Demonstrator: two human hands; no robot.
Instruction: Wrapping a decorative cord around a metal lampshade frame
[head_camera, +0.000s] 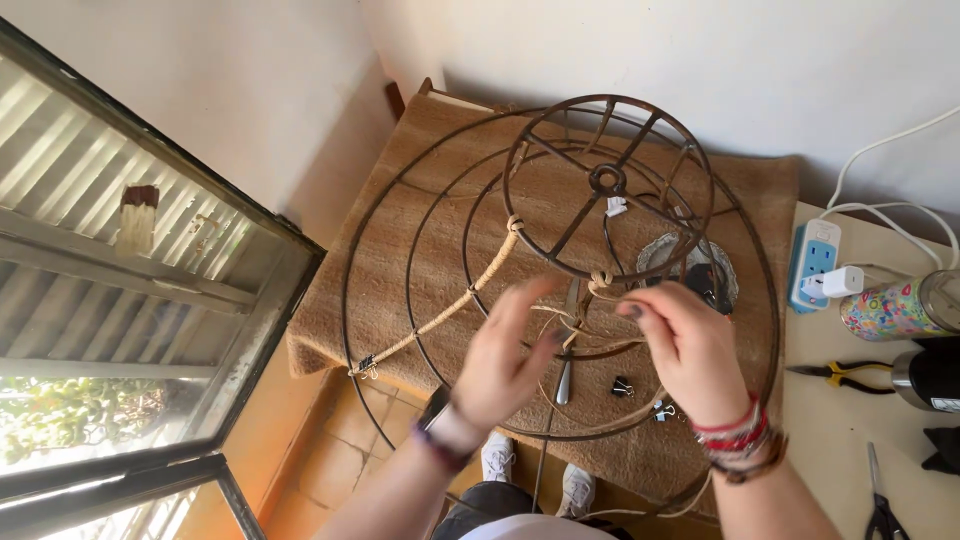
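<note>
A rusty wire lampshade frame with several concentric rings stands on a burlap-covered table. One spoke is wrapped in pale cord. My left hand is blurred, fingers spread, just below the frame's lower spoke. My right hand pinches a thin pale cord that runs to a knot on the small top ring. Red and brown bracelets circle my right wrist.
Small black binder clips lie on the burlap. To the right are a white side table with a power strip, a floral tumbler, pliers and scissors. A window is at left.
</note>
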